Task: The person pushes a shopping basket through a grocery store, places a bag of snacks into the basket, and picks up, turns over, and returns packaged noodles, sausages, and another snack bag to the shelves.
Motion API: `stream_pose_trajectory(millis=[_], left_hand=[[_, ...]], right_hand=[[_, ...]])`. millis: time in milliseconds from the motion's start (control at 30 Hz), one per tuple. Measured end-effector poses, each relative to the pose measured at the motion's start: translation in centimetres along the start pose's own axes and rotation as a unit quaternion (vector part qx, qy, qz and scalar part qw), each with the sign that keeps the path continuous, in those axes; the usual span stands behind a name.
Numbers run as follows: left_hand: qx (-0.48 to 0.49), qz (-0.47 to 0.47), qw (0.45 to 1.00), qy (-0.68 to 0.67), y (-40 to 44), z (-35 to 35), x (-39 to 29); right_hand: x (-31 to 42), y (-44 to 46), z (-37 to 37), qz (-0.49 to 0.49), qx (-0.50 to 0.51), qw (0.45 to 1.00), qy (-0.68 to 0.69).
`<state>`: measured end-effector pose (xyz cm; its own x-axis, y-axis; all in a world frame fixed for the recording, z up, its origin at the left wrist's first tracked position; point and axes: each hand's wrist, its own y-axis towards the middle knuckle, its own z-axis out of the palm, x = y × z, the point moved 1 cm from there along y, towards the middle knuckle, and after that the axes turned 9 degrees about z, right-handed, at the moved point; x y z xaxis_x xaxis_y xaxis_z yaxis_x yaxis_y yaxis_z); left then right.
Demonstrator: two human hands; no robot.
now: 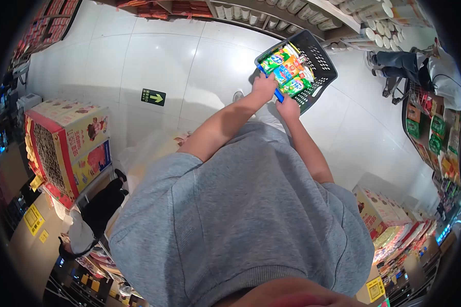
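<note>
A dark grey shopping basket (320,65) with perforated sides hangs tilted in front of me. Green, yellow and orange packets (292,69) lie inside it. My left hand (264,87) is closed round the upper part of the basket's blue handle (278,95). Lower on the same handle, my right hand (288,108) is closed too. The fingertips of both hands are partly hidden.
Shelves with rows of cups (307,15) run along the far side. A person with a trolley (412,77) is at the right, another person (95,215) at lower left. Display boxes stand left (69,148) and right (381,207). A green exit sign (153,97) marks the tiled floor.
</note>
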<state>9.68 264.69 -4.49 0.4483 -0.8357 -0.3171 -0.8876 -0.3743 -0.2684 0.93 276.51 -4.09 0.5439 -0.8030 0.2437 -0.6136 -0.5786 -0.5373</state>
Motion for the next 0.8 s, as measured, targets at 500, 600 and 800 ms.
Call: stream_pose_trajectory(millis=[500, 600, 800], left_hand=[[0.092, -0.076, 0.969, -0.216, -3.5, 8.5, -13.0], [0.109, -0.116, 0.955, -0.251, -3.9, 8.0, -15.1], [0.035, -0.194, 0.932, -0.303, -2.7, 12.3, -18.9]], right_hand=[[-13.2, 2.4, -0.2, -0.358, 0.222, 0.882, -0.212], [-14.6, 3.8, -0.1, -0.424, 0.231, 0.840, -0.248], [-15.0, 4.7, -3.0, -0.487, 0.257, 0.767, -0.329]])
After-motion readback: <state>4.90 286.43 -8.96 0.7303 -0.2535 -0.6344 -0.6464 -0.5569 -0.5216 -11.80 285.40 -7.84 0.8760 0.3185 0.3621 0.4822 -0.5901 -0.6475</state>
